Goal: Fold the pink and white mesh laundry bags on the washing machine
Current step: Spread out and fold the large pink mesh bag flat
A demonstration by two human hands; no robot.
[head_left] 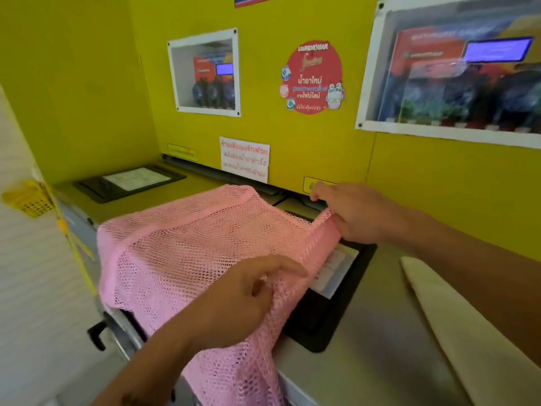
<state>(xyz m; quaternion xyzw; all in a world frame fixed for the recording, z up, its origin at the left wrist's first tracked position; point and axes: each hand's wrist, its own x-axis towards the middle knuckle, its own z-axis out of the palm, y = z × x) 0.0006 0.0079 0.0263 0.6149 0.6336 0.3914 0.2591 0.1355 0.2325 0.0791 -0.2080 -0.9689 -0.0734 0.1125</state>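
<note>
The washing machine (366, 347) is taken as the landmark: its grey top serves as the surface, and a black control panel (325, 312) is set into it. Over that panel and toward the machine's left front corner the pink mesh bag (181, 253) is spread, draped so that its near end hangs down past the front edge. It appears to be held stretched this way so that the mesh can be flattened and its edges lined up before a fold is made; that is a judgement, not something shown.

At the back of the machine, close under the yellow wall (322, 148), the right hand (360, 215) is closed on the bag's far right edge, the mesh being gathered between thumb and fingers and pulled taut. Nearer the front edge, the left hand (246, 297) is pinched on the right side of the bag, the forefinger being extended along the fabric.

The bag is seen as pale pink, open honeycomb net with a denser band along its hem, slack and wrinkled in the middle. To the right of the panel, a cream-white folded cloth (468, 332) lies on the surface; whether it is the white bag cannot be told.
</note>
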